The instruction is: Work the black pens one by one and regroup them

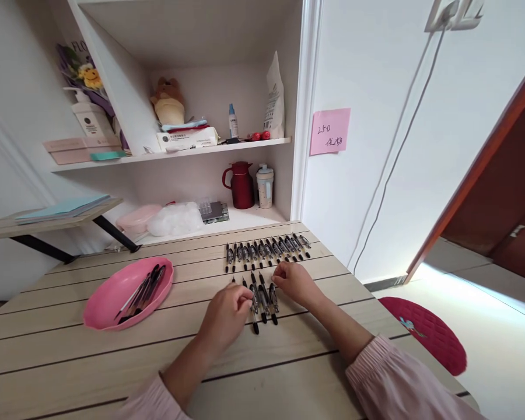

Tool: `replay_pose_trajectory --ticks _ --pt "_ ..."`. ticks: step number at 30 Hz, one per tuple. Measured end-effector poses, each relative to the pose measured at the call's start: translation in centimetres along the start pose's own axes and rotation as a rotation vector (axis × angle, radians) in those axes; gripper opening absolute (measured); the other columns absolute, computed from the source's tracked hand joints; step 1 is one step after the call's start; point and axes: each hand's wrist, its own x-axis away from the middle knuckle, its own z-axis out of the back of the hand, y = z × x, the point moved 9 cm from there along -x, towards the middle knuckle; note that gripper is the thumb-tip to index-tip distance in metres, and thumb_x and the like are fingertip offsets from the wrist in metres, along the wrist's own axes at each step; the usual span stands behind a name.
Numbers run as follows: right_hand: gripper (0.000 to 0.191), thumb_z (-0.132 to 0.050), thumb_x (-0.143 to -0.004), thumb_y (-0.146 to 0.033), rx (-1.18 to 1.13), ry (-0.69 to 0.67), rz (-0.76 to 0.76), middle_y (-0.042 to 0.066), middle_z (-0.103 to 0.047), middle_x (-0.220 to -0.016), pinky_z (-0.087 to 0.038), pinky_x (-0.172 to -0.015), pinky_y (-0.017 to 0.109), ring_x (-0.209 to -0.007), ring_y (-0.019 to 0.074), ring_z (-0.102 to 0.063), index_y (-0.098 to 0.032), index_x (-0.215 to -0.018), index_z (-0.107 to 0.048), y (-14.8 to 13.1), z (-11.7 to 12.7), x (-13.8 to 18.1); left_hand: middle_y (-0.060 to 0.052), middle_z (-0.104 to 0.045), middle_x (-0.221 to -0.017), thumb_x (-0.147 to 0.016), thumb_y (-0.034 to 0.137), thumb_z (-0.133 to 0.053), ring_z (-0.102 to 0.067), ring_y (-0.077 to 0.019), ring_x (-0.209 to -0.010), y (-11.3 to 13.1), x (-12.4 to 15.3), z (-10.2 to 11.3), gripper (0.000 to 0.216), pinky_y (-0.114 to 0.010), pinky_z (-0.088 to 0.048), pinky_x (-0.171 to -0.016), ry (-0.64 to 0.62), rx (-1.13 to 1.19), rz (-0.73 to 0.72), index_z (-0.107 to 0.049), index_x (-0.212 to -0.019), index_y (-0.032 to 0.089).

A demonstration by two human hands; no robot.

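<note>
Black and clear pens lie in two groups on the slatted table. Side by side across the far part runs a long row of several pens (262, 252). Nearer to me is a shorter group of pens (262, 300), all pointing away. My left hand (227, 315) is curled at this group's left side, over pens whose tips stick out beyond the knuckles; its fingers are pinched together. On the group's right side, my right hand (295, 283) has its fingertips closed at the top end of the rightmost pen (273, 298). Its grip is partly hidden.
To the left sits a pink bowl (94, 300) holding several dark pens or brushes (142, 294). Behind the table, shelves carry a red jug (242, 185), a cup (265, 186) and a plastic bag (175, 219). A red stool seat (433, 338) stands at the right.
</note>
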Motion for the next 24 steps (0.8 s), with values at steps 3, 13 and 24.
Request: replay_pose_trajectory --ticks 3,13,24 --pt "0.008 -0.054 -0.068 -0.023 0.125 -0.022 -0.021 0.004 -0.064 -0.069 -0.033 -0.057 0.023 -0.066 0.0148 -0.056 -0.018 -0.063 -0.059 -0.2 -0.1 0.3 -0.002 -0.061 -0.080 -0.073 0.014 -0.046 -0.056 -0.0139 -0.072 1.6 0.4 -1.9 0.017 -0.024 -0.040 -0.064 -0.045 -0.033 -0.048 -0.062 -0.077 0.020" --pt "0.018 -0.062 -0.063 -0.032 0.238 -0.042 -0.075 0.005 -0.065 -0.074 -0.031 -0.055 0.024 -0.073 0.0185 -0.058 -0.019 -0.075 -0.059 -0.4 -0.4 1.0 -0.001 -0.059 -0.073 -0.073 0.023 -0.052 -0.054 -0.0153 -0.068 3.5 0.8 -4.1 0.008 -0.026 -0.032 -0.057 -0.099 -0.281 -0.069 -0.059 -0.069 0.021" --pt "0.016 -0.057 -0.061 -0.022 0.267 -0.074 -0.054 0.005 -0.064 -0.075 -0.030 -0.055 0.024 -0.074 0.0182 -0.056 -0.019 -0.076 -0.058 0.0 -0.8 0.8 -0.005 -0.061 -0.072 -0.074 0.041 -0.051 -0.057 -0.0204 -0.069 3.6 0.4 -5.3 0.024 -0.029 -0.035 -0.059 -0.085 -0.513 -0.052 -0.060 -0.068 0.020"
